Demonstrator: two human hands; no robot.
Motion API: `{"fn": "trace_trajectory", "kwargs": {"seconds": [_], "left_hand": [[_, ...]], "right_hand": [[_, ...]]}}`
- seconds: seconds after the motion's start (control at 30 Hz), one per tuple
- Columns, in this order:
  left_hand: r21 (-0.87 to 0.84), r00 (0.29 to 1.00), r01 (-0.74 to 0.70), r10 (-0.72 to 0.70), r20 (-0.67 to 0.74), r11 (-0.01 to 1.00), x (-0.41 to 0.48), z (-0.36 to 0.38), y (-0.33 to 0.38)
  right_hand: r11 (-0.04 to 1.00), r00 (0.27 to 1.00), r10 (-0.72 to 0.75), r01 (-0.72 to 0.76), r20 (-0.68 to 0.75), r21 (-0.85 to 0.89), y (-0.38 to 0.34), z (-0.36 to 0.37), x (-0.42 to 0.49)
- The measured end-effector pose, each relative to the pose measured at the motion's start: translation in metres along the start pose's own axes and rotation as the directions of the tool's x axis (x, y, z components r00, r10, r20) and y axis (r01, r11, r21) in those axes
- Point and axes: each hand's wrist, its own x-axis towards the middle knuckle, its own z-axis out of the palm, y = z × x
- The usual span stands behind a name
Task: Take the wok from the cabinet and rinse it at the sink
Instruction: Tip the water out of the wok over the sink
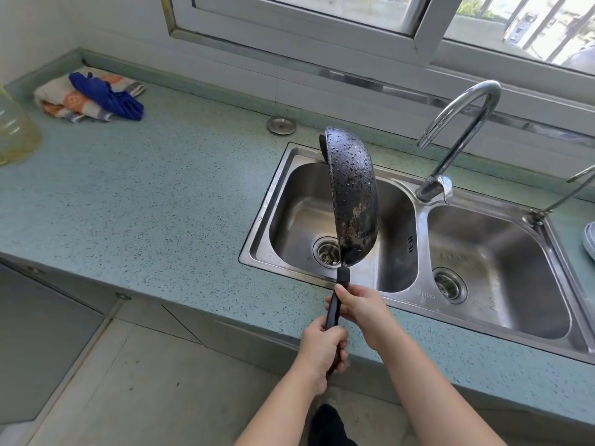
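Note:
The black wok [354, 194] is turned on its edge above the left basin of the steel double sink [289, 156]. Its wet, worn underside faces right and is covered in water drops. Its black handle points down toward me. My right hand [360, 309] grips the upper part of the handle and my left hand [325, 346] grips the lower end. The chrome faucet [457, 123] curves over the divider to the right of the wok, and no water shows at its spout.
A folded towel with a blue cloth [106, 96] on it lies at the back left of the green counter [145, 194]. A clear plastic jug [14, 130] stands at the far left. A metal drain cover [281, 125] lies behind the sink. White plates [590, 239] sit at the right edge.

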Motion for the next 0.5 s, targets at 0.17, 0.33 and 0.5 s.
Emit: {"fn": "trace_trajectory", "kwargs": {"seconds": [0.17,0.33,0.5], "left_hand": [[0.024,0.998,-0.04,0.038,0.051,0.999,-0.001,-0.007,0.004],[0.062,0.992,-0.118,0.115,0.048,0.991,-0.004,-0.011,0.007],[0.102,0.986,-0.165,0.163,0.025,0.981,-0.006,-0.016,0.009]], "right_hand": [[0.996,1.0,0.014,-0.016,0.019,0.091,0.001,0.002,0.001],[0.974,0.998,0.041,-0.052,0.053,0.222,0.006,0.007,0.002],[0.943,0.994,0.074,-0.096,0.08,0.319,0.01,0.013,0.003]]}}
